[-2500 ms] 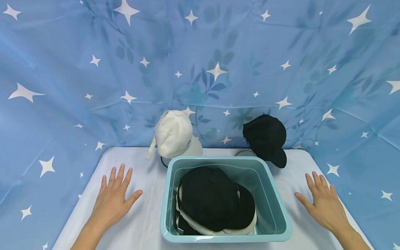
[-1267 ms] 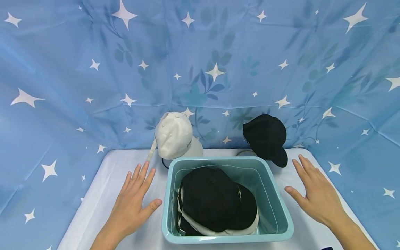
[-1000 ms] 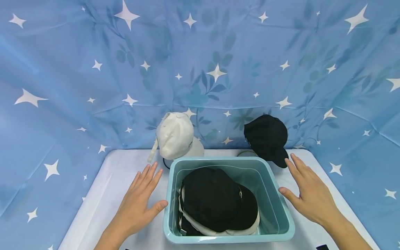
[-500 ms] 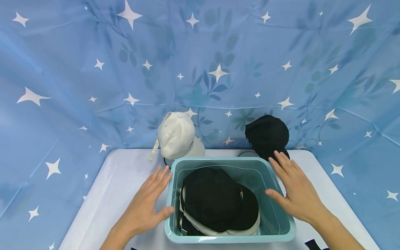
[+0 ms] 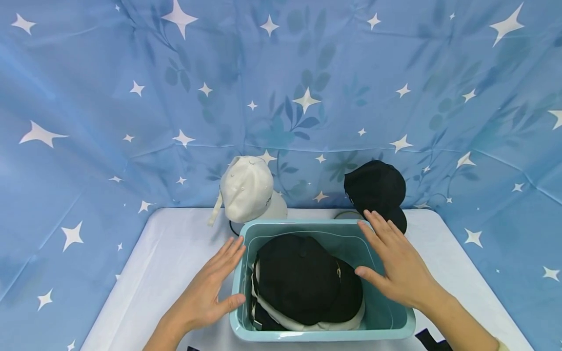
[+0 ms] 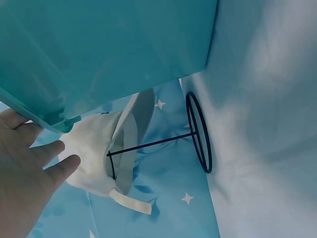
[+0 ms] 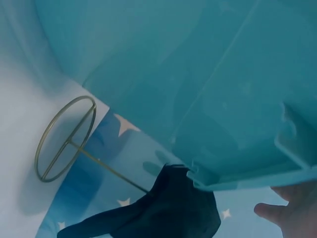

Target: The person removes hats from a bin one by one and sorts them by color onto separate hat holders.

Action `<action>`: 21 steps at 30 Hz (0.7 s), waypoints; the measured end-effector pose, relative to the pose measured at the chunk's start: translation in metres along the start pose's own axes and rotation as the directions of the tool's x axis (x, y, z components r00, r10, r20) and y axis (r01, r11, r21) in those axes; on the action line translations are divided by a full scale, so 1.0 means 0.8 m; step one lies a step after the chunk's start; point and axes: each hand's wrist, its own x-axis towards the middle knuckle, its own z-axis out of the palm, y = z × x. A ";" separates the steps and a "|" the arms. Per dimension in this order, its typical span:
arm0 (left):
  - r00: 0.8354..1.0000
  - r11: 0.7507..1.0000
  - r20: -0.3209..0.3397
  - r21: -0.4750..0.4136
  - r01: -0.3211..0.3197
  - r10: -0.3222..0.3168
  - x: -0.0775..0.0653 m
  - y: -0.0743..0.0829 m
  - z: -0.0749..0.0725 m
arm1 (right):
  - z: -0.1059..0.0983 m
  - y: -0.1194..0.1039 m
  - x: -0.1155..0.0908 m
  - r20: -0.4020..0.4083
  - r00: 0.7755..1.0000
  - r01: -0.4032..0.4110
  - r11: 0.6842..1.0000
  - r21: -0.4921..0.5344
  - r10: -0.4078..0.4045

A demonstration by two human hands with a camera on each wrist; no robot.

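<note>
A teal plastic bin (image 5: pixel 322 335) stands on the white table with a black cap (image 5: pixel 294 280) on top of pale and dark caps inside it. My left hand (image 5: pixel 208 287) is at the bin's left rim, fingers extended and thumb over the edge. Above the right side of the bin, my right hand (image 5: pixel 395 265) spreads its fingers, thumb pointing in toward the black cap's brim. Neither hand grips anything. In the left wrist view the left fingers (image 6: pixel 62 168) show just under the bin's rim; in the right wrist view only part of the right hand (image 7: pixel 292 210) shows.
Behind the bin, a white cap (image 5: pixel 247 190) hangs on a stand with a black ring base (image 6: pixel 199 133). Another black cap (image 5: pixel 375 187) hangs back right on a stand with a brass-coloured ring base (image 7: pixel 39 156). A blue starry curtain (image 5: pixel 281 73) backs the table.
Both hands have moved inward from the table's sides to the bin, the right one now over its right rim. The bin and caps have stayed in place.
</note>
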 end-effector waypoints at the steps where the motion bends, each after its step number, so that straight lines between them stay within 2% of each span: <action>1: 1.000 1.000 0.001 -0.004 -0.002 0.002 0.000 -0.001 0.000 | 0.001 -0.001 0.001 0.005 1.000 0.004 1.000 0.003 -0.004; 12: 0.999 0.998 0.038 -0.057 0.023 -0.021 0.001 -0.002 -0.004 | 0.015 -0.016 0.011 0.093 0.995 0.042 0.998 0.050 -0.047; 21: 0.997 0.985 0.074 -0.165 0.050 -0.038 0.000 -0.003 -0.007 | 0.024 -0.026 0.023 0.159 0.985 0.049 0.995 0.090 -0.063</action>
